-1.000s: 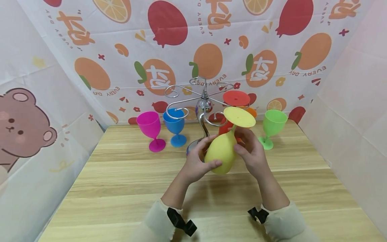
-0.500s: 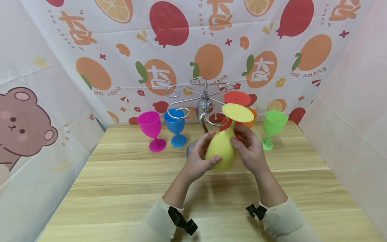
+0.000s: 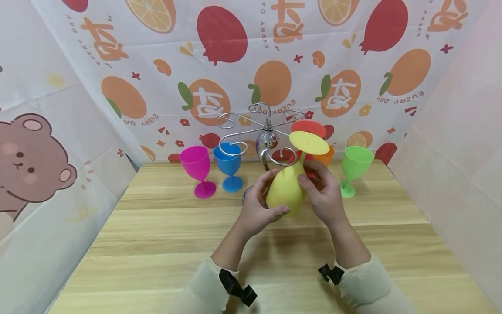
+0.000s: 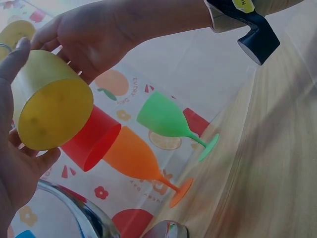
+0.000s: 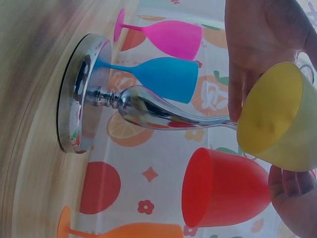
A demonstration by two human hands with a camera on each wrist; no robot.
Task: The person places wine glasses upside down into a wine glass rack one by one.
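Note:
A yellow goblet (image 3: 285, 187) is upside down in the air, its foot on top and tilted slightly, in front of the chrome cup rack (image 3: 267, 138). My left hand (image 3: 254, 207) holds its bowl from the left, thumb in front. On the other side my right hand (image 3: 326, 196) grips it with curled fingers where bowl meets stem. The left wrist view shows the open mouth of the yellow goblet (image 4: 54, 116) facing down. Behind it, a red goblet (image 5: 223, 188) hangs inverted at the rack, well above the table. Whether the yellow stem touches a rack loop is hard to tell.
Pink (image 3: 196, 163) and blue (image 3: 228, 165) goblets stand upright left of the rack. To the right are a green goblet (image 3: 357, 162) and a partly hidden orange goblet (image 4: 131, 153). Several curled wire arms spread from the rack top. A printed cloth (image 3: 157, 100) hangs behind the wooden table (image 3: 164, 244).
The yellow goblet has risen a little and moved slightly toward the rack, both hands going with it. The view has tipped up slightly. Other goblets have stayed put.

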